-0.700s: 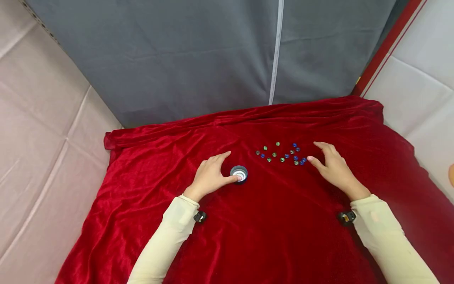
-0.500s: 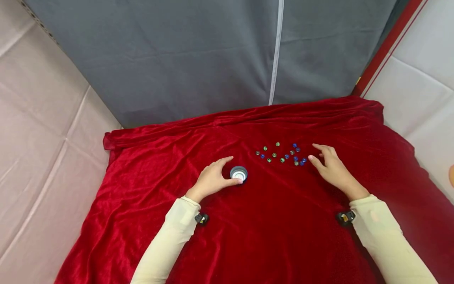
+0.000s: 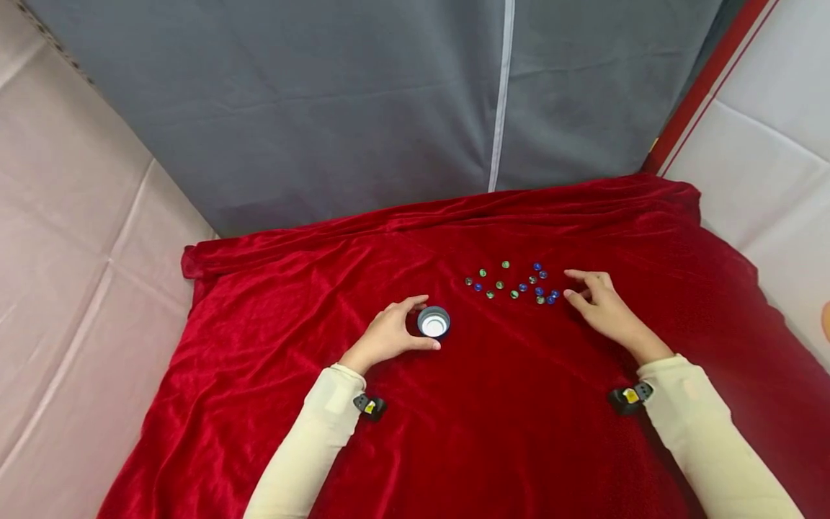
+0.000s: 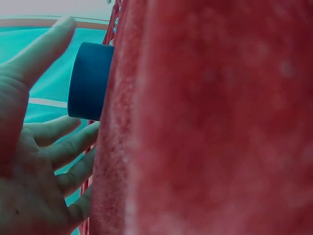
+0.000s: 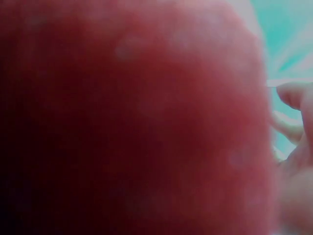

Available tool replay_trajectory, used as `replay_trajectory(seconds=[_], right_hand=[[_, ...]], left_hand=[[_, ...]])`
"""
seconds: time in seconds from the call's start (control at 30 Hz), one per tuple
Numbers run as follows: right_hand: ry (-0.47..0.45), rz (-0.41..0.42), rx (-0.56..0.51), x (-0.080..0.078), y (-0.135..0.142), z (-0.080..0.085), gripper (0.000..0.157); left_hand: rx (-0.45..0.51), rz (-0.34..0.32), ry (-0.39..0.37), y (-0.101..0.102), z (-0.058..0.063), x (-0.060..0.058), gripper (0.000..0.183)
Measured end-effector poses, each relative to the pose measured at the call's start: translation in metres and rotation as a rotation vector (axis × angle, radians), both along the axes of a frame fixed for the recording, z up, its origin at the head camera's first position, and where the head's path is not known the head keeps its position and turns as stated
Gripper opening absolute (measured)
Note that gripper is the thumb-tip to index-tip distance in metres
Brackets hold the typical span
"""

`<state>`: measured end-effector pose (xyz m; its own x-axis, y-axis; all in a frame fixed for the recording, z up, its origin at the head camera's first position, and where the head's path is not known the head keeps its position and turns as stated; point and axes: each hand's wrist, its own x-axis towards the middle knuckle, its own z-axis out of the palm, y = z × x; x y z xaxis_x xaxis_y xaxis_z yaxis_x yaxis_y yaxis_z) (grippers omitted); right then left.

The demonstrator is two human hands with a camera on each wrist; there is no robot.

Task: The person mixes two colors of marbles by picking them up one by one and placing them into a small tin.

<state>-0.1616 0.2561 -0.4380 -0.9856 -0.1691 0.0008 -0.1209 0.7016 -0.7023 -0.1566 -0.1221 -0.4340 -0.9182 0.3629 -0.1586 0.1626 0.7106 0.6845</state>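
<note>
A person's left hand (image 3: pixel 393 331) curves about the near-left side of a round, dark-blue cap (image 3: pixel 434 322), thumb on the cap's near side, fingers reaching toward its far side. The thumb and fingers stand apart with no grip showing, though whether any fingertip brushes the cap's wall cannot be told. The right hand (image 3: pixel 606 310) hovers well to the cap's right and a little beyond it, thumb and forefinger parted, nothing visibly held. The two hands are well apart, the left plainly the nearer: the cap lies just to the right of its palm, in the bay between thumb and fingers. It sits hollow side up, its pale inside showing (round from above, it offers no long axis to line up with). Beyond and to the right of the cap, green marbles (image 3: pixel 499 285) and blue marbles (image 3: pixel 540 291) lie scattered, the rightmost blue ones just beside the right thumb; contact there is too small to judge. A rumpled red cloth (image 3: pixel 506 404) spreads beneath the cap, and far beyond it hangs a grey curtain (image 3: pixel 363 115).
</note>
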Motion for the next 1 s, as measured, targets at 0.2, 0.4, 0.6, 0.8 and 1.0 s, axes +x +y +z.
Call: replay_trajectory(seconds=[0.2,0.4,0.6,0.8,1.0], right_hand=[[-0.008,0.036,0.007,-0.005,0.0,-0.006,0.039],[0.022,0.05,0.039,-0.009,-0.001,-0.012,0.031],[0.038,0.042,0.083,-0.012,-0.003,-0.015,0.028],[0.063,0.002,0.114,-0.015,-0.003,-0.019,0.025],[0.097,-0.007,0.126,-0.017,-0.003,-0.023,0.021]], left_hand=[[-0.013,-0.035,0.018,-0.004,-0.009,-0.004,0.084],[0.025,-0.048,0.001,-0.007,-0.016,-0.007,0.076],[0.027,-0.072,0.04,-0.007,-0.023,-0.008,0.071],[0.014,-0.054,0.084,-0.003,-0.027,-0.009,0.068],[0.008,-0.039,0.079,0.0,-0.027,-0.01,0.067]])
